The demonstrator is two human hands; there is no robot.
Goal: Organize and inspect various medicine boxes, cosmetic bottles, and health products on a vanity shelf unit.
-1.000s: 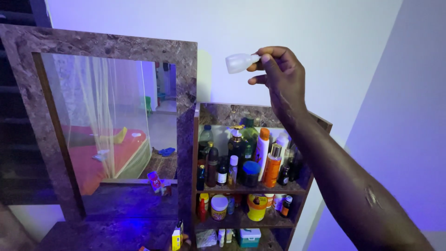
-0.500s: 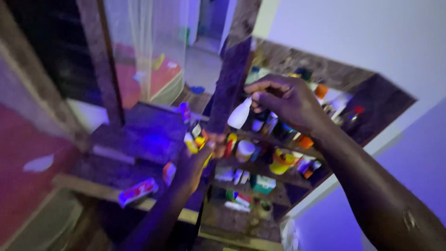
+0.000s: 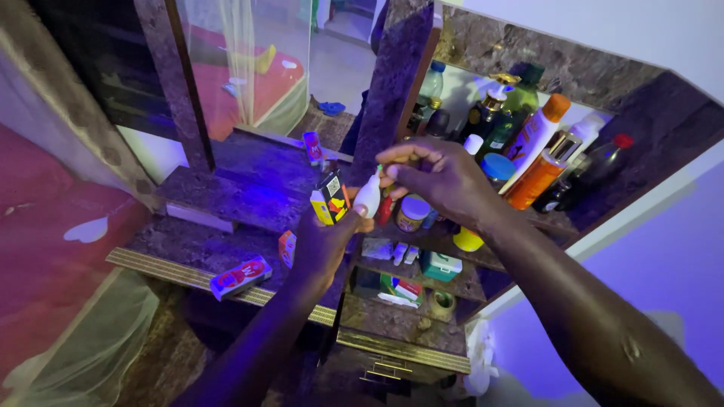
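My right hand [image 3: 441,179] pinches a small white light bulb [image 3: 369,196] by its base, its rounded end pointing down. My left hand [image 3: 326,240] grips a small yellow and black carton [image 3: 330,200] upright, right beside the bulb. The bulb's lower end touches or nearly touches the carton and my left fingers. Both hands are in front of the dresser's shelf unit [image 3: 392,71], at the edge between the mirror [image 3: 249,64] and the shelves.
The shelves hold several bottles and jars, among them an orange bottle [image 3: 535,179] and a blue-capped jar [image 3: 498,167]. A red packet [image 3: 240,276] lies on the dresser ledge [image 3: 188,267] near its gold-trimmed front edge. A red bed and netting lie at the left.
My right hand came down with the bulb from up by the wall to the shelf front. My left hand rose with the carton to meet it. The camera tilted downward.
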